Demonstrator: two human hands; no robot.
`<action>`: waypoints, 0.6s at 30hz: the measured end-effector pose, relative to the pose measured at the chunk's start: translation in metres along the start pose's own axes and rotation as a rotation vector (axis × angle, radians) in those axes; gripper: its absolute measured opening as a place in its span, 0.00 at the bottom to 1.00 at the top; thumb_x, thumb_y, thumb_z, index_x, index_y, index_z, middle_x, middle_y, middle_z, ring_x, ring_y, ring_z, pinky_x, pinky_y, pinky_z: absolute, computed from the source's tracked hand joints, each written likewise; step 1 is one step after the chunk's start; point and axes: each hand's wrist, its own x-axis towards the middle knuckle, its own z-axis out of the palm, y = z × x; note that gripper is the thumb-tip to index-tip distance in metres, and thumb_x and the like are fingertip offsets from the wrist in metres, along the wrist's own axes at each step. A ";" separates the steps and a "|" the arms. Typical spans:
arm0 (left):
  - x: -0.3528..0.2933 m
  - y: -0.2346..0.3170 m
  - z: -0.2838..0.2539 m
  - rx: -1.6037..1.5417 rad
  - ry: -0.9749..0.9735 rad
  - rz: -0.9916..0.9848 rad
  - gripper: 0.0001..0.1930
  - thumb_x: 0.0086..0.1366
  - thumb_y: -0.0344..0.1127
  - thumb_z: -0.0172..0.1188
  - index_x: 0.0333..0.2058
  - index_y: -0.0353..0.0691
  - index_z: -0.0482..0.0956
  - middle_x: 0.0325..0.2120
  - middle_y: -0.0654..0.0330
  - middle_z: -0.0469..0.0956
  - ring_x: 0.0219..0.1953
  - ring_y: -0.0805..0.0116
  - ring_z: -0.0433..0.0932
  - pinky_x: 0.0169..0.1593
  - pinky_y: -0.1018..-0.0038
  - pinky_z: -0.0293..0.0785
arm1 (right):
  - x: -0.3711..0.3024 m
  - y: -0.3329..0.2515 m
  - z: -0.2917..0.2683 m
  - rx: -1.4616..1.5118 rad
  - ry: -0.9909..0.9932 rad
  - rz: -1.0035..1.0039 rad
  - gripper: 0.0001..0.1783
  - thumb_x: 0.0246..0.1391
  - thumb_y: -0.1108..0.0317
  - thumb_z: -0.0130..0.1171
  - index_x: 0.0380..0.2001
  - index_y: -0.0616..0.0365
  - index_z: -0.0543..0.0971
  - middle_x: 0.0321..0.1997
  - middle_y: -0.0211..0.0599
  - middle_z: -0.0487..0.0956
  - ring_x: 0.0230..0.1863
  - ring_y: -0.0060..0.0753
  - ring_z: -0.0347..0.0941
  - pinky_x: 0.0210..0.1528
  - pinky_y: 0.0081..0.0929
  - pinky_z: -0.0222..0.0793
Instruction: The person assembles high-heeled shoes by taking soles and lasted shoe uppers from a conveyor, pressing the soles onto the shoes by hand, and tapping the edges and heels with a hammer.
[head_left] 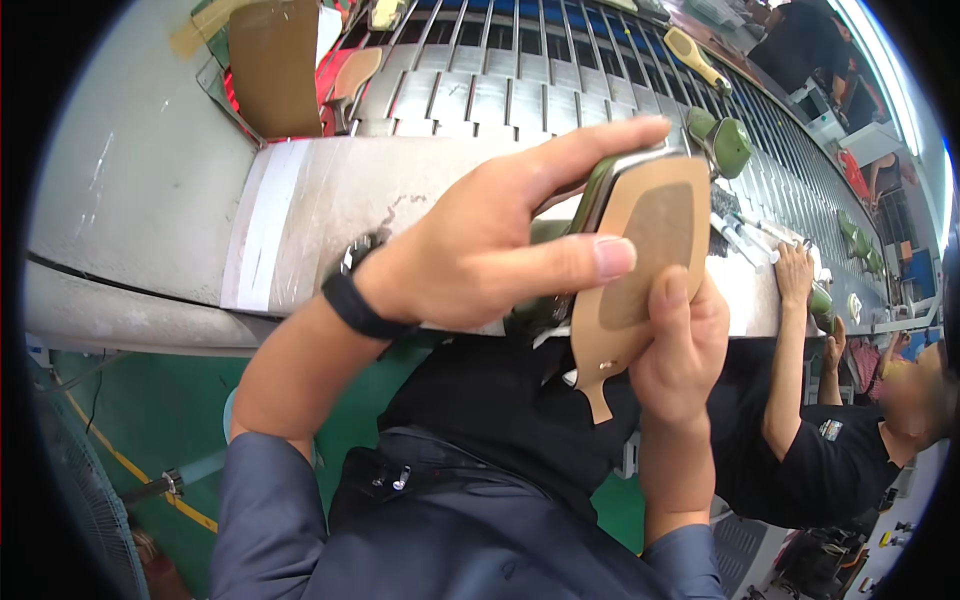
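A tan shoe sole (648, 235) with a darker rough-looking patch and a narrow tail is held up in front of me, over the bench edge. Behind it shows the dark green side of a shoe-like piece (592, 192), mostly hidden. My left hand (500, 225) is closed round the pair from the left, thumb on the sole's face and fingers reaching over the far end. From the right, my right hand (680, 345) grips the sole's edge, its thumb pressed on the face and its other fingers partly hidden.
Beyond the bench (310, 220) runs a slatted metal conveyor (490, 85). A brown board (275, 70) stands at far left beside another tan sole (355, 75). On the conveyor lie a yellowish sole (692, 55) and a green shoe-like piece (728, 145). A co-worker (820, 450) reaches in at right.
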 end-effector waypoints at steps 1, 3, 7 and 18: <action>-0.004 0.003 -0.003 0.106 0.009 -0.036 0.40 0.74 0.52 0.58 0.72 0.28 0.58 0.72 0.44 0.62 0.71 0.57 0.67 0.73 0.63 0.61 | -0.003 0.005 0.004 -0.004 0.026 -0.059 0.23 0.75 0.57 0.52 0.55 0.71 0.77 0.51 0.41 0.83 0.50 0.27 0.80 0.54 0.24 0.73; -0.014 0.003 -0.004 0.231 0.014 0.096 0.37 0.76 0.54 0.54 0.68 0.24 0.66 0.67 0.36 0.68 0.69 0.49 0.70 0.70 0.60 0.66 | -0.017 0.012 0.009 -0.096 0.056 -0.130 0.22 0.74 0.58 0.53 0.52 0.71 0.79 0.44 0.41 0.85 0.43 0.27 0.80 0.45 0.24 0.74; -0.045 0.031 0.012 0.298 0.079 0.138 0.30 0.78 0.48 0.51 0.64 0.24 0.70 0.63 0.30 0.71 0.64 0.42 0.75 0.67 0.54 0.71 | -0.035 -0.003 0.023 -0.345 -0.065 -0.186 0.18 0.71 0.59 0.58 0.41 0.69 0.81 0.27 0.40 0.82 0.24 0.32 0.79 0.27 0.27 0.72; -0.082 0.080 0.027 0.182 0.495 -0.136 0.09 0.71 0.31 0.62 0.43 0.34 0.73 0.48 0.36 0.82 0.51 0.46 0.85 0.59 0.54 0.81 | -0.033 -0.018 0.062 -0.510 -0.301 -0.267 0.07 0.59 0.73 0.67 0.30 0.61 0.78 0.19 0.38 0.74 0.17 0.43 0.71 0.20 0.36 0.66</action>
